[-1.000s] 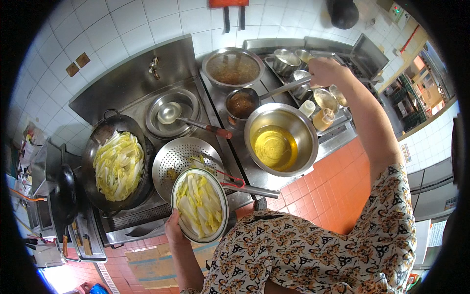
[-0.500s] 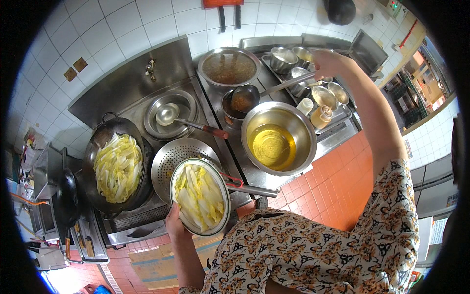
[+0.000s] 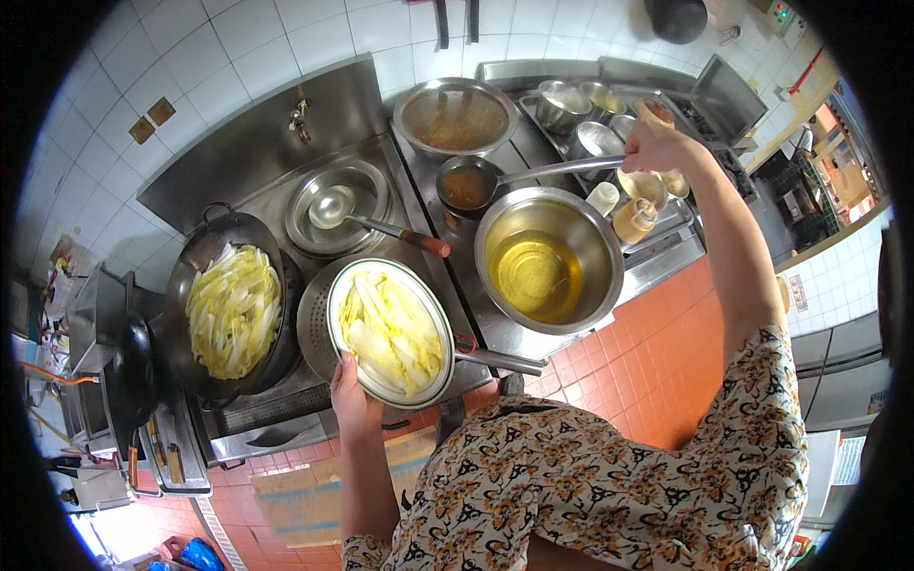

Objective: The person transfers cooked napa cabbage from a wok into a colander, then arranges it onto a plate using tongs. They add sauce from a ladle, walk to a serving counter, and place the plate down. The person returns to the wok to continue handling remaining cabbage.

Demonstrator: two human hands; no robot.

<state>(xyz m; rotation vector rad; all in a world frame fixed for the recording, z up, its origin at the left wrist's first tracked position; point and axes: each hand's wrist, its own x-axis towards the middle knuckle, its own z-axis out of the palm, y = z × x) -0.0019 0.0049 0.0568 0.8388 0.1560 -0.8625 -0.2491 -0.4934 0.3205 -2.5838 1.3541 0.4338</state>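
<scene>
The plate (image 3: 442,368) is right of the wok (image 3: 221,231).

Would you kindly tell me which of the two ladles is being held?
The dark-bowled ladle with brown contents: its handle is in the right hand, while the silvery ladle lies unheld over a steel basin.

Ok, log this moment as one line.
left hand: holding plate of cabbage | right hand: holding dark ladle | wok: holds cabbage too
</scene>
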